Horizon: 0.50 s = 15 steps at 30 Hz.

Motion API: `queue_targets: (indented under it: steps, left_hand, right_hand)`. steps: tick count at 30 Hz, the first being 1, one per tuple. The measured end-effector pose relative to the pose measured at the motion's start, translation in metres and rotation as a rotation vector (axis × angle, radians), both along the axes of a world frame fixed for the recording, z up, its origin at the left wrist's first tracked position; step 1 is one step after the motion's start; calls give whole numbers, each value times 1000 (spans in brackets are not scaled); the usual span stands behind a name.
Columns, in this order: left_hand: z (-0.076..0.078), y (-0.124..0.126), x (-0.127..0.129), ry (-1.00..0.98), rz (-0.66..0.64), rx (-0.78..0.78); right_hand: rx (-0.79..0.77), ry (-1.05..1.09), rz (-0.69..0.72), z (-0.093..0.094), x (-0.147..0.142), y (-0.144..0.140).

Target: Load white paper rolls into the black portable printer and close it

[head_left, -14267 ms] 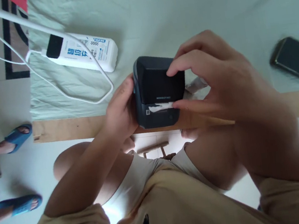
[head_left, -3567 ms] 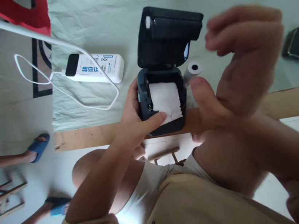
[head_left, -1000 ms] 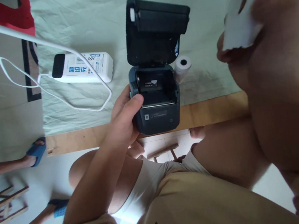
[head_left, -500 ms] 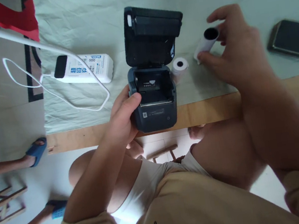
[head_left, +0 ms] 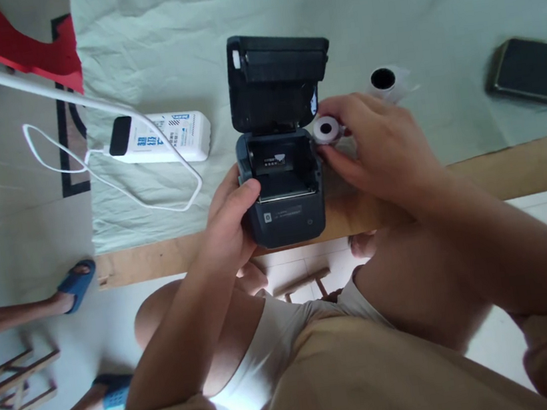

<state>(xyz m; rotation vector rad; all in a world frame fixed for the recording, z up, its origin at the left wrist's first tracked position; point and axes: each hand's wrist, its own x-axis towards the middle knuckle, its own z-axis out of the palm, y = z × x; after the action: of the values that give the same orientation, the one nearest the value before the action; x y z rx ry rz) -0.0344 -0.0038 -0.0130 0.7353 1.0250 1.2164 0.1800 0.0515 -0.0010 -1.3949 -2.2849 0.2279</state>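
Black printer [head_left: 282,190] bay open, right hand [head_left: 376,144] grasping paper roll [head_left: 327,129]

Power bank [head_left: 158,138] left of open printer [head_left: 281,163], paper roll [head_left: 327,129] just right, phone [head_left: 533,73] far right.

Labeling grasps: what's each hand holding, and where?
Left hand grips the printer by its left side; right hand pinches the paper roll by its rim.

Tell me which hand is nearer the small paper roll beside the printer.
Right. The right hand has its fingers around the small paper roll; the left hand grips the printer on its far side.
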Motion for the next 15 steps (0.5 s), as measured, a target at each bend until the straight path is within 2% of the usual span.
queue_targets:
  steps: [3, 10, 15]
  left_hand:
    - [0, 1, -1, -16, -23, -11]
    - [-3, 2, -2, -43, -26, -9]
    - [-4, 4, 0, -73, -24, -6]
  right_hand:
    - [-66, -62, -8, -3, -1, 1]
    - [-131, 10, 60, -4, -4, -3]
    - [-120, 28, -2, -10, -4, 0]
